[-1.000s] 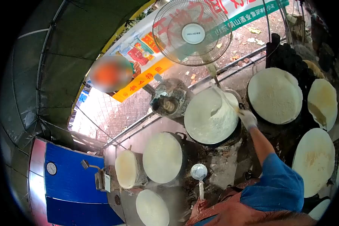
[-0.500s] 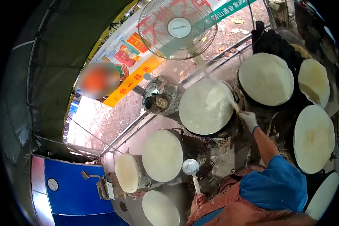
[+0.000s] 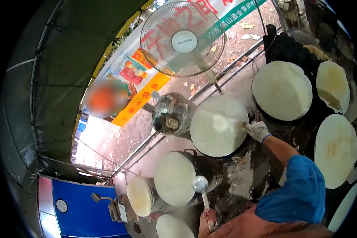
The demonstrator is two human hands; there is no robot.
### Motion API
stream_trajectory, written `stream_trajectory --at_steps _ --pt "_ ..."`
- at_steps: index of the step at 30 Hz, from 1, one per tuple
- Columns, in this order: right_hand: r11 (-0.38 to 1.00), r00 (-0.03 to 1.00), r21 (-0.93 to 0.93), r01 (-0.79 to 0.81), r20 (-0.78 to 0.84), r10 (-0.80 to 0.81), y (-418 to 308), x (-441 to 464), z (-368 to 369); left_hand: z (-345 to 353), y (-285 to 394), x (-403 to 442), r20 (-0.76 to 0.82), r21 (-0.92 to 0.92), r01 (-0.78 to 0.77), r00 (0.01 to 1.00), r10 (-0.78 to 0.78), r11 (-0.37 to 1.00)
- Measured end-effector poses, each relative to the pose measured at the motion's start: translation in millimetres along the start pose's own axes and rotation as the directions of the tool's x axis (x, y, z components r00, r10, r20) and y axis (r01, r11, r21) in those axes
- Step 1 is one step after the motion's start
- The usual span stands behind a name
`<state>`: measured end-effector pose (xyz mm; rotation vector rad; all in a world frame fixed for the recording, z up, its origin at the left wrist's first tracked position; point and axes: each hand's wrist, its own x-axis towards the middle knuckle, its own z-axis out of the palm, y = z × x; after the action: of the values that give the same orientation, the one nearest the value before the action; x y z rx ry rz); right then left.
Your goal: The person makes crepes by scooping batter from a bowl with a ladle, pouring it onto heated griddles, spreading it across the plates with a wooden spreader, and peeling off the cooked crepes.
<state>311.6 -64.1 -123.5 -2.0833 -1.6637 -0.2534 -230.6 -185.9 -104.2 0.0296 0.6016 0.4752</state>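
My right hand (image 3: 258, 131), in a white glove, is closed at the right edge of a round griddle (image 3: 216, 154). It grips the brownish handle of a batter spreader (image 3: 244, 125), whose blade I cannot make out against the pale batter. A thin sheet of batter (image 3: 210, 139) covers the griddle, with a brighter patch near its middle. My left hand (image 3: 209, 217), low in the view, is wrapped round the white handle of a ladle (image 3: 200, 184). The ladle's round bowl hangs beside the right rim of another pale-coated griddle (image 3: 174, 178).
More round griddles with pale crepes stand at upper right (image 3: 282, 91) and lower left (image 3: 139, 196). Finished-looking crepes (image 3: 335, 150) lie along the right. A wire fan (image 3: 184, 41) hangs ahead; a cluttered metal drum (image 3: 172, 115) stands left of the middle griddle. A blue cabinet (image 3: 83, 206) is at lower left.
My right hand has moved slightly left and down towards the griddle's edge, and the blurred spreader blade no longer stands out. The ladle stays in my left hand. The whole view has shifted a little.
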Motion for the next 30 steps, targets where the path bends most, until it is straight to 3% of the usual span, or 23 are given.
stream_trajectory --at_steps 1,3,4,5,7,8,9,10,11,12,13,15,17,19,21,22,23,25,27,28,30 --pt "0.994 0.995 0.042 0.097 0.029 -0.098 -6 -3 -20 4 9 7 0.02 -0.025 0.008 1.0 -0.008 1.0" --pt "0.998 0.993 -0.051 0.048 0.115 -0.042 17 -8 -25 16 26 31 0.019 -0.095 -0.018 1.0 0.02 0.995" --pt "0.998 0.988 -0.03 -0.055 0.146 0.058 27 -7 -31 42 36 41 0.01 -0.154 0.017 1.0 -0.016 0.988" --pt "0.967 0.973 0.106 -0.231 0.031 0.229 32 -13 -27 67 47 51 0.0 -0.213 0.05 0.999 -0.051 0.976" --pt "0.97 0.966 -0.041 -0.238 0.095 0.241 13 -30 -29 70 70 88 -0.097 -0.031 -0.027 0.995 0.024 0.999" --pt "0.994 0.983 -0.002 -0.111 0.145 0.11 6 -41 -32 122 66 99 -0.173 -0.19 -0.09 0.983 0.057 0.978" --pt "0.993 0.961 0.026 -0.118 0.255 0.108 -3 -41 -51 130 72 116 -0.255 -0.013 -0.168 0.954 0.159 0.986" --pt "0.99 0.962 -0.016 -0.139 0.235 0.139 2 -45 -54 150 74 125 -0.224 0.261 -0.177 0.945 0.238 0.949" --pt "0.986 0.962 -0.057 -0.159 0.214 0.167 12 -53 -53 164 74 137 -0.227 0.235 -0.226 0.933 0.28 0.945" --pt "0.976 0.974 -0.017 -0.217 0.07 0.217 22 -60 -53 180 77 144 -0.221 0.283 -0.113 0.959 0.179 0.953" --pt "0.966 0.965 -0.092 -0.242 0.079 0.249 21 -66 -50 176 77 163 -0.215 0.18 -0.2 0.947 0.237 0.963" --pt "0.921 0.941 -0.249 -0.301 0.078 0.329 6 -96 -37 180 70 200 -0.255 0.398 -0.272 0.885 0.39 0.876" --pt "0.961 0.935 -0.134 -0.241 0.232 0.267 -31 -120 -27 191 53 229 -0.224 0.511 -0.274 0.872 0.434 0.814" --pt "0.948 0.94 0.113 -0.298 0.207 0.271 -71 -128 -33 176 39 261 -0.167 0.386 -0.282 0.915 0.367 0.879" --pt "0.951 0.965 0.173 -0.255 0.115 0.238 -82 -129 -49 206 38 224 -0.124 0.199 -0.162 0.974 0.189 0.967" --pt "0.949 0.971 0.208 -0.236 0.08 0.224 -88 -130 -60 185 45 197 0.035 0.285 -0.153 0.988 0.149 0.946" --pt "0.931 0.952 0.212 -0.296 0.147 0.269 -93 -132 -87 173 38 158 0.086 0.564 -0.242 0.968 0.236 0.79" --pt "0.969 0.979 0.146 -0.201 0.071 0.192 -96 -150 -116 163 16 111 -0.275 0.569 -0.082 0.919 0.283 0.818" --pt "0.989 0.991 0.078 -0.129 -0.012 0.131 -98 -178 -105 148 17 95 -0.237 0.429 0.073 0.971 0.034 0.9" --pt "0.972 0.978 0.113 -0.207 0.03 0.204 -105 -186 -103 143 16 88 -0.202 0.348 0.155 0.975 -0.088 0.925" --pt "0.957 0.966 0.176 -0.232 -0.073 0.248 -116 -208 -105 146 23 84 -0.097 -0.008 0.372 0.924 -0.371 0.928"
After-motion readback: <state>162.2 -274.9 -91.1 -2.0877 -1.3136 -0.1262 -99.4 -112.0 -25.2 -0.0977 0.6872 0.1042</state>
